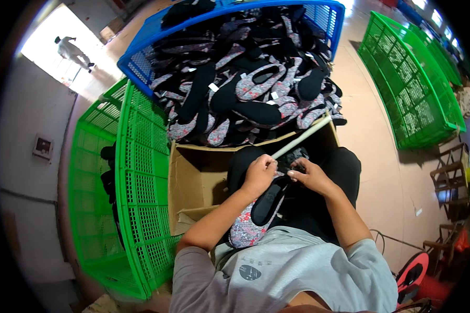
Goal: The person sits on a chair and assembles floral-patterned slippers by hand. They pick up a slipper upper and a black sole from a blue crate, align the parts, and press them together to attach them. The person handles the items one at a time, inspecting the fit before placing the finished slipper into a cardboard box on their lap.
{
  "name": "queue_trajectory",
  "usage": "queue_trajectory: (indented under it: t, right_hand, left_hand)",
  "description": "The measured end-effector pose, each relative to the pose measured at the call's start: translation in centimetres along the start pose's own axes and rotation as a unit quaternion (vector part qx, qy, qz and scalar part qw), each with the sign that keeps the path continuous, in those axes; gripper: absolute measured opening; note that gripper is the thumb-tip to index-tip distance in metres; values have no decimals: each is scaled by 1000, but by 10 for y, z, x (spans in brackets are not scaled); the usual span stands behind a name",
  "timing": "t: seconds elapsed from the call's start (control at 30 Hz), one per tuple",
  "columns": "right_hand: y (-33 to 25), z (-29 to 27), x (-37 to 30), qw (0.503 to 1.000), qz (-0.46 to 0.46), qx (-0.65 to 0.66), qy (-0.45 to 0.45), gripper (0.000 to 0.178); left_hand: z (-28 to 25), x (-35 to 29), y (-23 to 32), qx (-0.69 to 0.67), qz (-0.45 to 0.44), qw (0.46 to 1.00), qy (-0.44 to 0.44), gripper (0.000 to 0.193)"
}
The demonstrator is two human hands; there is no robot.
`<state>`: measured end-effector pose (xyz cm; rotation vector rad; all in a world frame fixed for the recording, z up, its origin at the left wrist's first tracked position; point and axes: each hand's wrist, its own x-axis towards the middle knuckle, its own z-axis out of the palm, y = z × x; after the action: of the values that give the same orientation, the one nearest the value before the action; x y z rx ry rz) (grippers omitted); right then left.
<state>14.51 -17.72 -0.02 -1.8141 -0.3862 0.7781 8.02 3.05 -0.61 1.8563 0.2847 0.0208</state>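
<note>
A slip-on slipper, grey and floral with red spots and a black lining, lies on my lap, its rounded toe toward my body. At its far, heel end my left hand is closed, fingertips pinched on the slipper's edge. Just right of it, my right hand has thumb and fingers drawn together by the heel; something small and dark there is too unclear to name. A pale rod slants away to the upper right just beyond my hands. Dark crumpled material lies under the rod.
A blue crate heaped with similar slippers stands ahead. An open cardboard box sits before my knees. Green crates stand at left and far right. Wooden stools are at right. A person walks by the bright doorway.
</note>
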Motion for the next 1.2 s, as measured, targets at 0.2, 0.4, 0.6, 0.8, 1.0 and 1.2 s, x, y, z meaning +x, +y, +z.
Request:
queue_trajectory:
  t: [0.2,0.4,0.6,0.8,1.0,1.2]
  right_hand:
    - [-7,13,7,995,62,73,29,36]
    - [-22,18,10,977,74,197,22,38]
    - [-24,18,2,959,-42,275,58,39]
    - [-23,17,3,944,-76,307,88,37]
    - [-24,17,0,936,-86,314,134,37]
    - [-20,17,4,939,-80,307,135,37]
  left_hand:
    - [2,-3,1,-62,-13,998,-12,7]
    - [12,-4,-4,-69,74,991,82,32]
    - [-1,-1,8,-61,-19,983,-171,29]
    - [-9,11,10,-91,-65,947,-300,26]
    - [-10,13,12,-88,-67,947,-302,18]
    - [-11,17,16,-103,-72,947,-296,14]
